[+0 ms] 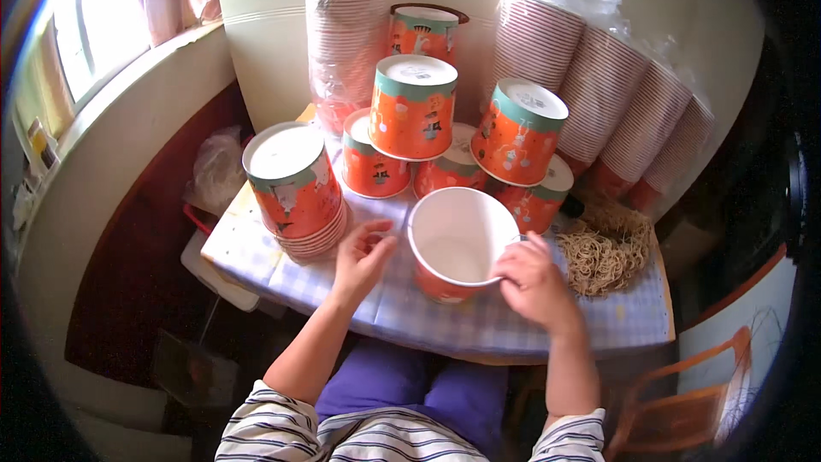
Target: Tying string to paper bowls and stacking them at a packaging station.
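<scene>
An orange paper bucket (453, 288) with a white inside stands upright, its mouth facing up, close to the table's front edge. My right hand (534, 281) grips its rim on the right side, the thumb at the lip. A short piece of what looks like thin cord shows by those fingers. To the left of the bucket, my left hand (366, 258) hovers with loosely bent fingers apart, nothing visible in it. Left of that hand is a nested stack of upside-down orange and green buckets (295, 192).
Upside-down buckets (416, 111) are piled behind, with another tilted bucket (522, 133) on the right. Tall plastic-wrapped bucket stacks (351, 34) line the back wall. A heap of tan cords (603, 257) lies at the right. A checked cloth (385, 312) covers the table; a wooden chair (684, 393) stands lower right.
</scene>
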`<state>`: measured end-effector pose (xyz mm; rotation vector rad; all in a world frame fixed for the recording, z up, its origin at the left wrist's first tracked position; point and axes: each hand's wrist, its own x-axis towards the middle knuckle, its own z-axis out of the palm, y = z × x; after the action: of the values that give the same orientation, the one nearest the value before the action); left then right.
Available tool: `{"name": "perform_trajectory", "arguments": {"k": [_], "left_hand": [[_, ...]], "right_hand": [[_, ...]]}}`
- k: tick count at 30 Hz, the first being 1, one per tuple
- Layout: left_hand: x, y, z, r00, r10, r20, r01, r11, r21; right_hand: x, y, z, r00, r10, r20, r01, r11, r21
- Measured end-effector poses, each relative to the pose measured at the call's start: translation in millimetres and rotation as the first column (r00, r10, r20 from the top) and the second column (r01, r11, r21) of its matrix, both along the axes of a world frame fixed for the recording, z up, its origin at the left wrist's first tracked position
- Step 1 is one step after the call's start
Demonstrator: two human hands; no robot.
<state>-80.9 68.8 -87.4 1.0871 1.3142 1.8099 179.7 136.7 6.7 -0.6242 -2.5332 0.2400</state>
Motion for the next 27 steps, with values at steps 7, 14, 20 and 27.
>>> {"name": "perform_trajectory", "arguments": {"k": [7,14,20,27], "left_hand": [[53,-7,-2,0.967,-0.159,-0.200,0.172,0.984,0.045],[67,-8,-3,0.986,-0.152,-0.068,0.153,0.988,0.012],[71,-7,-7,0.983,-0.169,-0.076,0.170,0.986,-0.004],[67,-16,-1,0.811,-0.421,0.406,0.456,0.890,0.010]], "right_hand": [[40,9,2,0.943,-0.313,0.118,0.270,0.920,0.284],[-7,-32,-2,0.951,-0.227,-0.212,0.225,0.974,-0.034],[-48,-48,-16,0.968,-0.166,-0.190,0.181,0.981,0.063],[-35,-41,-20,0.971,-0.181,-0.158,0.197,0.976,0.097]]}}
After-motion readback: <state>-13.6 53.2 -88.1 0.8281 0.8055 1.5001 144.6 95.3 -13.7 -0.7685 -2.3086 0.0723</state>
